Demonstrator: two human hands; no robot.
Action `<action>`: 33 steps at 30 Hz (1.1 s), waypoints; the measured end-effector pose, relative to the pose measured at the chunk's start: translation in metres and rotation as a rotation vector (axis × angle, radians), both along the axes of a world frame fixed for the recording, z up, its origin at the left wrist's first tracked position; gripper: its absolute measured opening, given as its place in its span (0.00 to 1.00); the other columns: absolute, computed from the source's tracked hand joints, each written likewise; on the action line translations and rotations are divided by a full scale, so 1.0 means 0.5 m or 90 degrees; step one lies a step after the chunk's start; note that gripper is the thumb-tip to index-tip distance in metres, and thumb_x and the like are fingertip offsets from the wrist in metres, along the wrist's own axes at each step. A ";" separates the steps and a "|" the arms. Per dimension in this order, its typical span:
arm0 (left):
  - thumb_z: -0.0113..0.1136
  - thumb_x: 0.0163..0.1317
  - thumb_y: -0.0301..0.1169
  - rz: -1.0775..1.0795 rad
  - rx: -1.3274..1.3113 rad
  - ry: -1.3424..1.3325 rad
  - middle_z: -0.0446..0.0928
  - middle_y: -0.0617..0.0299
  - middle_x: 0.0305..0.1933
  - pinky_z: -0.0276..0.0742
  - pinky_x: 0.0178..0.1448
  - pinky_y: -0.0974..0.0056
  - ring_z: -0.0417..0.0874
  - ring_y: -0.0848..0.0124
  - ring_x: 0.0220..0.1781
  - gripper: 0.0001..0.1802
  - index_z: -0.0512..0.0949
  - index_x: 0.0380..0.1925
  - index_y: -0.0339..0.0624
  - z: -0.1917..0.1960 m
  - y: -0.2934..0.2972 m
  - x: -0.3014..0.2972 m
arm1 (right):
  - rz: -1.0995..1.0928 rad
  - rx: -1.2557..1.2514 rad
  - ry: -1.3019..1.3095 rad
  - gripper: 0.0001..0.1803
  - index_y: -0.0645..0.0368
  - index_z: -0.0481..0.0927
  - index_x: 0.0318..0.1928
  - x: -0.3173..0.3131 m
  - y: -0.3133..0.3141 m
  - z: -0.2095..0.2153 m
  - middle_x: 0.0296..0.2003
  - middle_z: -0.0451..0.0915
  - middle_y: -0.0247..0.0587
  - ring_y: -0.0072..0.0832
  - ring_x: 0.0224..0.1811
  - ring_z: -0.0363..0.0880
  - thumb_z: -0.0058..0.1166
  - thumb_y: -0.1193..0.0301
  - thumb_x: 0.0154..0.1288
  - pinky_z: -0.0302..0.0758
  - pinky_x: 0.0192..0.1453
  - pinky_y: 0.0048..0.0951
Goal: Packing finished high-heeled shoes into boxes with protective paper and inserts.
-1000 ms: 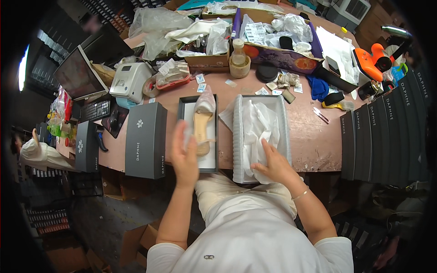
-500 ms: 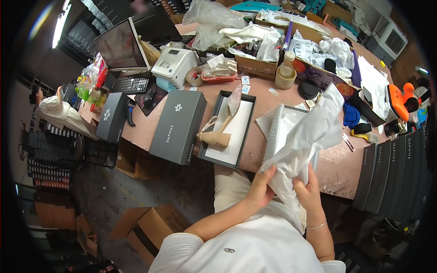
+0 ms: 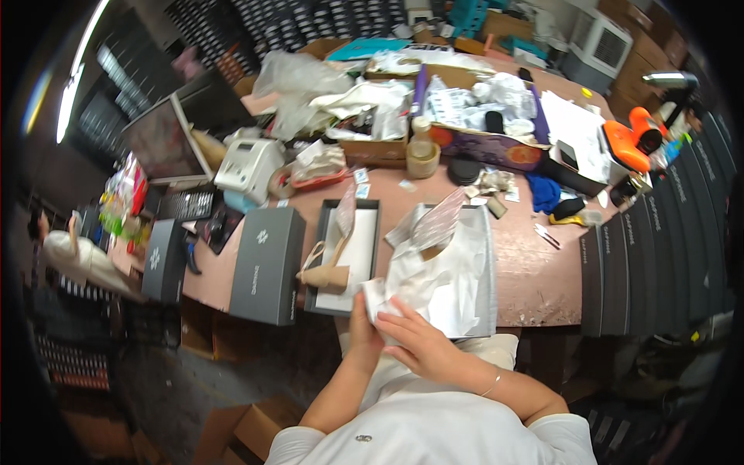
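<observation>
A white tissue paper [image 3: 422,283] lies loosely around a shoe with a glittery pink pointed toe [image 3: 440,221]; the rest of that shoe is mostly hidden. The bundle rests over a pale open box [image 3: 488,271]. My left hand [image 3: 363,332] grips the near-left end of the paper, its fingers partly covered. Across that same end my right hand [image 3: 418,341] lies with fingers stretched out on the paper. To the left, a matching heeled shoe [image 3: 329,275] with a beige block heel sits in a shallow grey box [image 3: 364,271].
Dark grey shoe boxes stand at left [image 3: 267,263] and in a row at right [image 3: 643,263]. A label printer [image 3: 249,167], a tape roll [image 3: 422,161] and crammed cartons [image 3: 484,143] line the back. Tweezers [image 3: 547,235] lie at right. Another person [image 3: 85,252] is at far left.
Both hands have brought the paper down and left from its raised position. The shoe's glittery toe now shows. My right hand has crossed toward the left one, and the whole view has shifted.
</observation>
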State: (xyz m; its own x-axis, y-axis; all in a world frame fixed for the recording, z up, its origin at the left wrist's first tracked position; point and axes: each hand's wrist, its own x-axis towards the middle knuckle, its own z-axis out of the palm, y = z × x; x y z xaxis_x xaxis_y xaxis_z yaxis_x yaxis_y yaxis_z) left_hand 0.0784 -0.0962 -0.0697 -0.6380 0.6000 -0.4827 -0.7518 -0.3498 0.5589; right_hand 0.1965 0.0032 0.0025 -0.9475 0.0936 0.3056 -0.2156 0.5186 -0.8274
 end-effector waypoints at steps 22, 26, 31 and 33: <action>0.44 0.74 0.44 -0.082 0.134 0.166 0.74 0.54 0.59 0.72 0.63 0.58 0.76 0.62 0.59 0.24 0.69 0.61 0.39 -0.106 0.103 -0.143 | -0.317 0.308 -0.028 0.28 0.59 0.75 0.45 0.150 0.345 0.113 0.33 0.78 0.44 0.45 0.37 0.79 0.70 0.64 0.41 0.76 0.39 0.39; 0.51 0.69 0.39 0.186 0.126 0.219 0.78 0.57 0.55 0.73 0.64 0.56 0.79 0.64 0.56 0.19 0.74 0.53 0.37 0.071 0.096 -0.192 | -0.538 0.146 -0.157 0.31 0.62 0.77 0.47 0.209 0.376 0.075 0.37 0.81 0.50 0.46 0.42 0.81 0.70 0.55 0.47 0.77 0.44 0.39; 0.52 0.69 0.35 0.016 0.089 0.789 0.77 0.53 0.56 0.63 0.69 0.45 0.76 0.56 0.60 0.15 0.75 0.50 0.41 0.234 0.104 -0.022 | -0.670 -0.079 -0.151 0.38 0.70 0.75 0.51 0.246 0.453 -0.050 0.43 0.81 0.59 0.41 0.46 0.82 0.67 0.49 0.53 0.76 0.50 0.35; 0.53 0.66 0.31 -0.223 -0.043 1.072 0.77 0.51 0.56 0.57 0.71 0.41 0.75 0.55 0.63 0.13 0.75 0.49 0.41 0.129 0.172 0.030 | -0.654 -0.157 -0.131 0.37 0.70 0.75 0.51 0.232 0.439 -0.043 0.42 0.81 0.57 0.39 0.45 0.82 0.67 0.49 0.53 0.76 0.50 0.34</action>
State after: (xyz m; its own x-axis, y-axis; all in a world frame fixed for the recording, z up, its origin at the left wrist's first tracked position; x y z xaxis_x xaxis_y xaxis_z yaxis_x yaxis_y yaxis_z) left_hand 0.0932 -0.0104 -0.0050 -0.2827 0.8184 0.5002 0.6017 -0.2548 0.7570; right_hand 0.3127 0.2227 -0.0189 -0.4108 0.9116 0.0132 0.3834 0.1859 -0.9047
